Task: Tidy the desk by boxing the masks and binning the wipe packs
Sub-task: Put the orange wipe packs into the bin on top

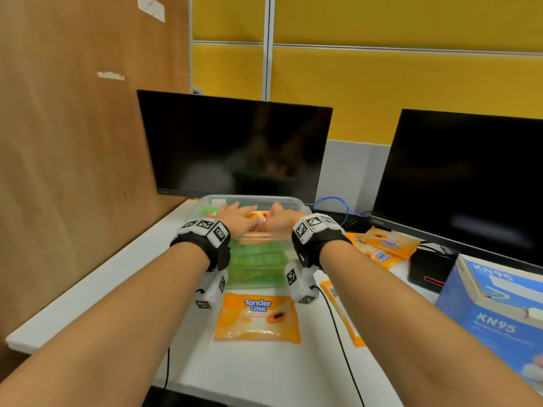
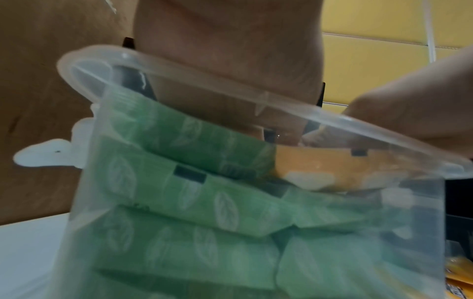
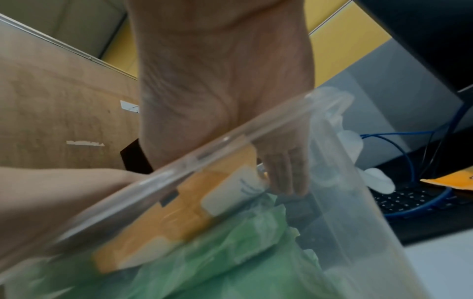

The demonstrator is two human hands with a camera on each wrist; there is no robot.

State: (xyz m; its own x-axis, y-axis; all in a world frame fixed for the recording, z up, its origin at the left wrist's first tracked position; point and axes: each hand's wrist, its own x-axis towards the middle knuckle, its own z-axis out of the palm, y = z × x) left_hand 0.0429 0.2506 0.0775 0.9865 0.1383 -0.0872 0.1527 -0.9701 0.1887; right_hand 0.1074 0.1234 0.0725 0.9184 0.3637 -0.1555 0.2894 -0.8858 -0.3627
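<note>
Over the clear bin [image 1: 289,201] in front of a dark monitor [image 1: 235,148], we reach in with both hands. Our left hand [image 1: 232,217] lies flat with fingers spread on an orange wipe pack [image 3: 179,212] that sits atop green packs [image 2: 179,202] inside. Our right hand [image 1: 280,220] curls its fingers round that pack's far edge. Another orange pack [image 1: 258,317] lies on the desk [image 1: 88,289] just before the bin, more packs [image 1: 382,245] to its right, near a blue mask box [image 1: 493,312].

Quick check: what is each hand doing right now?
Left hand: open, fingers flat on the orange wipe pack inside the clear plastic bin.
Right hand: fingers curled around that pack.
</note>
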